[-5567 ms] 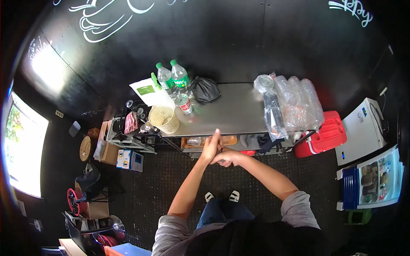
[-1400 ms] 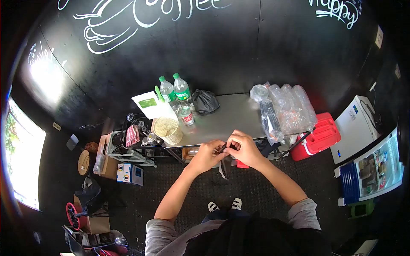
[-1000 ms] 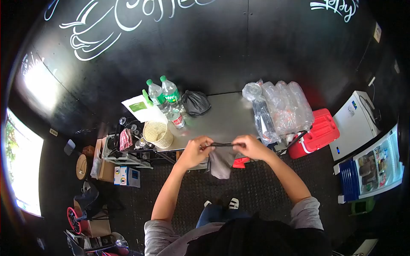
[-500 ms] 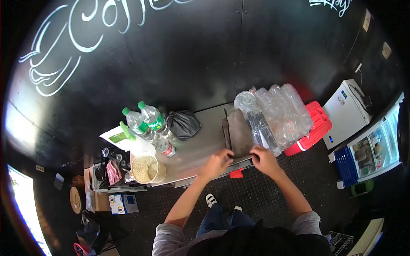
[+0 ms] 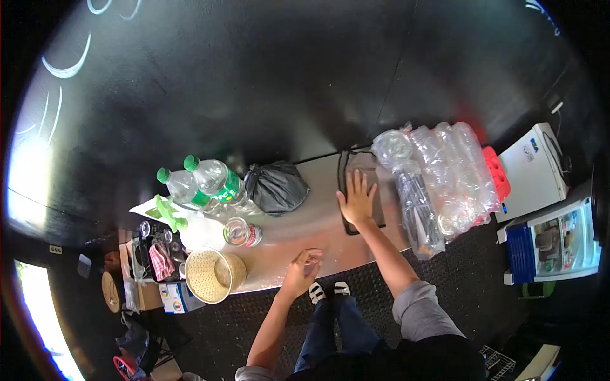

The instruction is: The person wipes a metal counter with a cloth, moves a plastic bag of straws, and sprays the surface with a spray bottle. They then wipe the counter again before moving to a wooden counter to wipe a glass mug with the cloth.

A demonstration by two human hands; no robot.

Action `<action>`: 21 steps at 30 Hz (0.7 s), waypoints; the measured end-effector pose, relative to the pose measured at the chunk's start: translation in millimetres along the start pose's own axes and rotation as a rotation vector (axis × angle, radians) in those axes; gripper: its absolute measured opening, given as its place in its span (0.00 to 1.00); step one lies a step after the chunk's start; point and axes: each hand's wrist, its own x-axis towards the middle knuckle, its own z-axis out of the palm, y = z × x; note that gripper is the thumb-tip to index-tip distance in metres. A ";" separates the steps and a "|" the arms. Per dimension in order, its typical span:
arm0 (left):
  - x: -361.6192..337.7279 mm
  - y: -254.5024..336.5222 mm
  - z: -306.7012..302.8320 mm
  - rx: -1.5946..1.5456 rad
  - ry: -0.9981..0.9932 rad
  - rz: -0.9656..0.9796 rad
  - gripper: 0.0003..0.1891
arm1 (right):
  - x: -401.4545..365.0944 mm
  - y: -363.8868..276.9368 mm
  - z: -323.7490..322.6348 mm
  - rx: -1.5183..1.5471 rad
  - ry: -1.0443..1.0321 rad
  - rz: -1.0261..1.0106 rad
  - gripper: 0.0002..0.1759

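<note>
Dark cloth [image 5: 357, 161]: spread on tabletop [image 5: 305, 222] beneath right hand [image 5: 358, 198], palm flat, fingers splayed; long axis runs fingerward; left hand [image 5: 304, 263] half-curled, empty, farther off

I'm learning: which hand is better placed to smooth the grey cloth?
Probably the right hand: it lies flat on the grey cloth. The left hand is curled at the table edge, away from it.
</note>
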 end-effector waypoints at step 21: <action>-33.9 9.6 -9.6 -0.069 0.349 -0.051 0.12 | -121.5 -60.8 -45.9 0.172 -0.277 -0.512 0.34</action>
